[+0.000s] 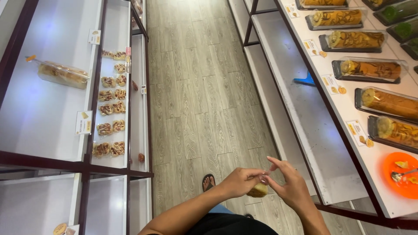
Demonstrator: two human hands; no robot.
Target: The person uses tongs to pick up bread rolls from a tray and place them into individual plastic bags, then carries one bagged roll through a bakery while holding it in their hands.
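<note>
My left hand (238, 182) holds a small yellow piece of cake (259, 190) between its fingertips, low in the middle of the view. My right hand (291, 185) is right beside it, with thumb and forefinger touching the top of the piece and the other fingers spread. Both hands hover over the grey wood-look floor (200, 87) of a shop aisle.
A white shelf (374, 156) on the right carries several roll cakes in clear boxes (383, 102) and an orange plate (402, 174) with a spoon and cake bits. Left shelves (39, 117) hold a wrapped loaf (63, 74) and rows of small pastries (111, 106). A sandalled foot (208, 182) shows below.
</note>
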